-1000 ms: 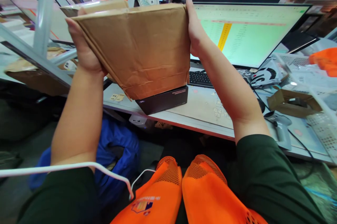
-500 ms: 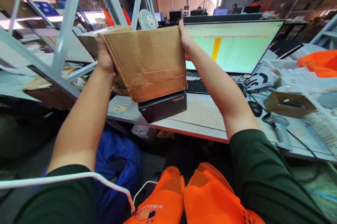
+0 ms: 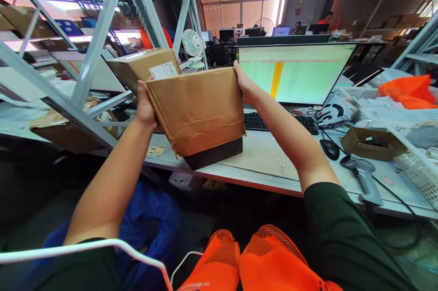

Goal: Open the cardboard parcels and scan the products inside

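Note:
Both hands grip a brown cardboard box (image 3: 200, 111) by its sides, with a worn face turned toward me. My left hand (image 3: 145, 106) is closed on its left edge, and my right hand (image 3: 242, 82) on its upper right edge. Below its lower edge shows part of a black box (image 3: 214, 154) at the desk's front edge. The cardboard box hides the rest, and I cannot tell whether the two touch. Another carton (image 3: 145, 65) with a white label stands behind, to the left.
A monitor (image 3: 301, 74) and keyboard (image 3: 256, 121) are at the back of the desk. To the right are a mouse (image 3: 330, 149), a barcode scanner (image 3: 364, 179) and a small open carton (image 3: 372, 144). Metal shelf posts (image 3: 99, 31) rise at left; a person in orange (image 3: 147, 38) is beyond.
Both hands have lowered the cardboard box, and less of the black box shows beneath it. The label on the carton behind has come into sight. My view has tilted up slightly.

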A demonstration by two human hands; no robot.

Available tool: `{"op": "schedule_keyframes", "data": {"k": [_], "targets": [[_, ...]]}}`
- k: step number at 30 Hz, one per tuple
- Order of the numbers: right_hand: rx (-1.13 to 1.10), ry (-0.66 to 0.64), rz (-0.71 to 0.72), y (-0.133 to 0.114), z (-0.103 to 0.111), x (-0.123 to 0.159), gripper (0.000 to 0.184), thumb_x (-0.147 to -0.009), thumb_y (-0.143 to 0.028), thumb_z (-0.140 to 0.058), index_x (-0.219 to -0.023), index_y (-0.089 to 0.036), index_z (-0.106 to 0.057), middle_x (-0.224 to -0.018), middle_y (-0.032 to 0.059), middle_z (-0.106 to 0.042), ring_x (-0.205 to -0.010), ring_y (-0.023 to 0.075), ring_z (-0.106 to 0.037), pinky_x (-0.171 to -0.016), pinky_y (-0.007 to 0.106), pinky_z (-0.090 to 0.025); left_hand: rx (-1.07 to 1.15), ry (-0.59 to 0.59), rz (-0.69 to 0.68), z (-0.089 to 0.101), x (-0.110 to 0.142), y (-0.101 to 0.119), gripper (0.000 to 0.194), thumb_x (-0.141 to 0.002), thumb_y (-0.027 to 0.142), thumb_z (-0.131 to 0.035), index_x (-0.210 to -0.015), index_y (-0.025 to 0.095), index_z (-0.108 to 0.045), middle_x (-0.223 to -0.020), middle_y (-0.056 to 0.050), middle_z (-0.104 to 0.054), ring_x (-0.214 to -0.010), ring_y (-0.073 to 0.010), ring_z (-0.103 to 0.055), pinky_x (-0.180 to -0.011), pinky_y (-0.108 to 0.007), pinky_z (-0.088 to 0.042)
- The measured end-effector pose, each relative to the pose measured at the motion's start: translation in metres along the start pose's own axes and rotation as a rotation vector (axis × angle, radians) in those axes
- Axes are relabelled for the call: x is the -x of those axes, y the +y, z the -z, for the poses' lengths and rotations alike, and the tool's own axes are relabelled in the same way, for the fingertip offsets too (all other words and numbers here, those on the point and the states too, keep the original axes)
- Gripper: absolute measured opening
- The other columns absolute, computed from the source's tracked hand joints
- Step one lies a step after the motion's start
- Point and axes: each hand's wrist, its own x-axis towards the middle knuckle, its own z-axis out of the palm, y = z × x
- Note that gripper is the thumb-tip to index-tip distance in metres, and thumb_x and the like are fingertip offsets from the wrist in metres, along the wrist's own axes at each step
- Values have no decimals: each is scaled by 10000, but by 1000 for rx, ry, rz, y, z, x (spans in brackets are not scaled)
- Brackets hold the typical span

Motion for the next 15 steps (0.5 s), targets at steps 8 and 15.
{"op": "schedule_keyframes", "data": {"k": [8, 15], "targets": [[-48, 40, -24, 45, 3, 31, 830, -857, -962, -396, -1273, -305, -687, -1081, 25, -786, -1240, 296, -663, -1147, 486, -516, -40, 51, -235, -7, 52, -26, 891, -721, 809, -842, -1291, 198, -530, -1395, -41, -655, -1400, -263, -560, -1234, -405, -429], [-78, 19, -100, 91, 4, 40, 691, -872, -859, -469, -1244, -338, -728, -1166, -10, -798, -1265, 294, -672, -1150, 482, -526, -136, 174, -190, 9, 83, -70, 787, -756, 901, -718, -1193, 251, -641, -1428, -82, -643, -1447, -295, -534, -1204, -377, -449]]}}
